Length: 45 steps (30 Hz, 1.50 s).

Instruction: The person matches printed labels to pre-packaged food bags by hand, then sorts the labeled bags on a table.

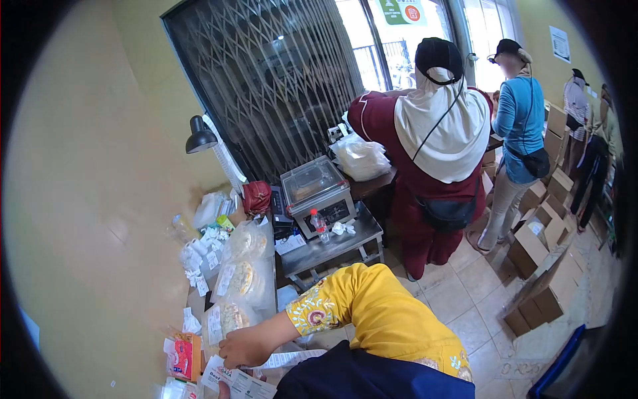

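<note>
My right hand (247, 347), at the end of a yellow embroidered sleeve, has its fingers curled together at the upper edge of a white printed label (244, 384). At the bottom edge of the view, the thumb of my left hand (224, 391) presses on the same label; the rest of that hand is out of view. A paper strip (292, 359) runs to the right beneath my right wrist. Just beyond my right fingers lies a clear pouch with pale food (231, 318) and a label on it. Behind it lies another similar pouch (244, 278).
A vacuum sealer (318, 193) and a red-capped bottle (319, 225) stand on a metal bench. Nearby are a black lamp (201, 136), crumpled papers (193, 263) and a red packet (179, 356). A person in maroon (432, 146) stands behind; cardboard boxes (545, 286) occupy the right-hand floor.
</note>
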Available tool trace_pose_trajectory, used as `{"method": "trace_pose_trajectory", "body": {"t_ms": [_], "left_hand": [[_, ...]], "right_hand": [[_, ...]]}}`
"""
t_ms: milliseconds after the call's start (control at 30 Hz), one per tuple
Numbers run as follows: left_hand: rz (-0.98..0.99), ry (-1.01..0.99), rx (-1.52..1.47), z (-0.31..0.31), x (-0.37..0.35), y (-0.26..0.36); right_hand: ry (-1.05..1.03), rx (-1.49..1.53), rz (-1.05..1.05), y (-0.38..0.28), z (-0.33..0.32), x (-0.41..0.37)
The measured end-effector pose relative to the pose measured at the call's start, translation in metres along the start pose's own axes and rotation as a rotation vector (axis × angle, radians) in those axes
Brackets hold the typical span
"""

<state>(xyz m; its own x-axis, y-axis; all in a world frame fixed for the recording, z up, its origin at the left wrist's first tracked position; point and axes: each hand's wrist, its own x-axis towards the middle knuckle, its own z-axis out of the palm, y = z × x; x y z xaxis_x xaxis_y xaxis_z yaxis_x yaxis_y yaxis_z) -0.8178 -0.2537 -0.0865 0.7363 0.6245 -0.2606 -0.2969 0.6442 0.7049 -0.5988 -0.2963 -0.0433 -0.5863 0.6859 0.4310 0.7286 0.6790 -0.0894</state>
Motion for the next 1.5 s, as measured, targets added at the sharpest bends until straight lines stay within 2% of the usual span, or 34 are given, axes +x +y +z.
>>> {"method": "trace_pose_trajectory", "body": {"t_ms": [133, 167, 200, 233, 267, 300, 367, 433, 467, 567, 600, 700, 900, 1000, 1067, 1267, 1400, 1500], "left_hand": [[0.024, -0.186, -0.039, 0.012, 0.021, -0.005], [0.062, -0.181, -0.066, 0.010, 0.014, -0.005], [0.177, -0.161, 0.054, 0.016, 0.003, -0.007], [0.173, -0.163, -0.010, 0.018, 0.006, -0.004], [0.170, -0.164, -0.074, 0.020, 0.009, -0.002], [0.194, -0.199, -0.143, 0.016, 0.012, -0.002], [0.282, -0.133, -0.186, 0.015, 0.018, -0.001], [0.355, -0.121, -0.247, 0.009, 0.024, -0.003], [0.379, -0.033, -0.262, 0.008, 0.027, -0.004], [0.391, -0.042, -0.303, -0.005, 0.039, -0.003], [0.402, -0.075, -0.247, -0.008, 0.036, -0.008], [0.437, -0.123, -0.364, -0.009, 0.014, -0.009], [0.548, 0.023, -0.423, -0.019, -0.001, -0.011], [0.608, 0.108, -0.307, -0.025, -0.010, -0.010], [0.639, 0.132, -0.338, -0.034, -0.014, -0.012], [0.724, 0.250, -0.207, -0.048, -0.034, -0.014], [0.734, 0.310, -0.117, -0.064, -0.046, -0.027], [0.718, 0.347, -0.233, -0.072, -0.061, -0.039]], "right_hand": [[0.071, 0.006, -0.027, 0.010, 0.003, -0.010], [0.103, 0.037, -0.068, 0.012, 0.009, -0.005], [0.162, 0.045, -0.066, 0.010, 0.006, -0.004], [0.212, 0.070, -0.079, 0.012, -0.002, -0.006], [0.154, 0.050, 0.059, 0.007, -0.015, -0.002], [0.188, 0.126, 0.128, 0.002, -0.023, 0.002], [0.277, 0.441, 0.292, -0.013, -0.043, 0.014], [0.276, 0.908, 0.544, -0.020, -0.028, 0.026], [0.243, 1.008, 0.553, -0.022, -0.017, 0.036], [0.178, 1.199, 0.645, -0.016, 0.022, 0.051], [0.165, 1.213, 0.656, -0.024, 0.030, 0.050], [0.099, 1.179, 0.661, -0.038, 0.045, 0.057], [-0.001, 1.105, 0.602, -0.051, 0.050, 0.075], [-0.048, 1.067, 0.546, -0.057, 0.055, 0.085], [-0.094, 1.021, 0.507, -0.061, 0.060, 0.092], [-0.099, 0.986, 0.486, -0.079, 0.079, 0.108], [-0.129, 0.890, 0.389, -0.083, 0.099, 0.110], [-0.046, 0.750, 0.268, -0.087, 0.110, 0.111]]}}
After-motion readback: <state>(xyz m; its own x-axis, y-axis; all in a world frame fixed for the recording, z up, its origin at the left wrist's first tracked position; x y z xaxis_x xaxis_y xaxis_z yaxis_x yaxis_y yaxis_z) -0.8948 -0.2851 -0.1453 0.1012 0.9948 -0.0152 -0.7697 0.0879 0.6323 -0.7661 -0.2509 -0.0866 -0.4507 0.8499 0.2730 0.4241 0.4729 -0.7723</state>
